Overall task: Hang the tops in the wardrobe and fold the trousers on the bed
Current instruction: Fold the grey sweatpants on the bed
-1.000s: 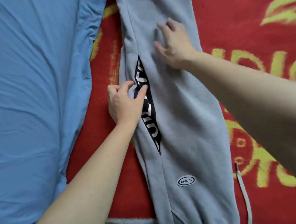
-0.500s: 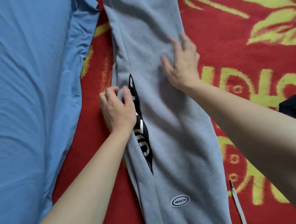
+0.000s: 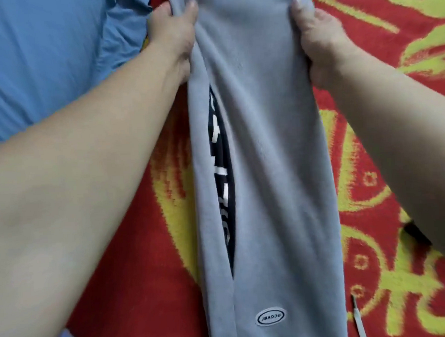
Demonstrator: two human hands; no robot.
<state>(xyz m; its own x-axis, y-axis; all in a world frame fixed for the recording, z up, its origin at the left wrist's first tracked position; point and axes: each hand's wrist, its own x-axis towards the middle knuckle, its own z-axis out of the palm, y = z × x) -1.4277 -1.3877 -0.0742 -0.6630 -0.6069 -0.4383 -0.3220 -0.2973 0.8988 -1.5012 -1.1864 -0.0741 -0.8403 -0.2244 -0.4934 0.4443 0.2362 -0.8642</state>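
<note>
Where trousers (image 3: 275, 165) lie, red blanket (image 3: 135, 289), blue sheet (image 3: 43, 61) beside

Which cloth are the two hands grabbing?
The grey fleece trousers: left hand and right hand grip their edges. The blue sheet and red-and-yellow blanket aren't held.

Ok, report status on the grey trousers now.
Left hand grips the grey trousers at their left edge, right hand at the right. Trousers stretched lengthwise on the red blanket, not yet folded across. Blue fabric alongside, nothing on them.
</note>
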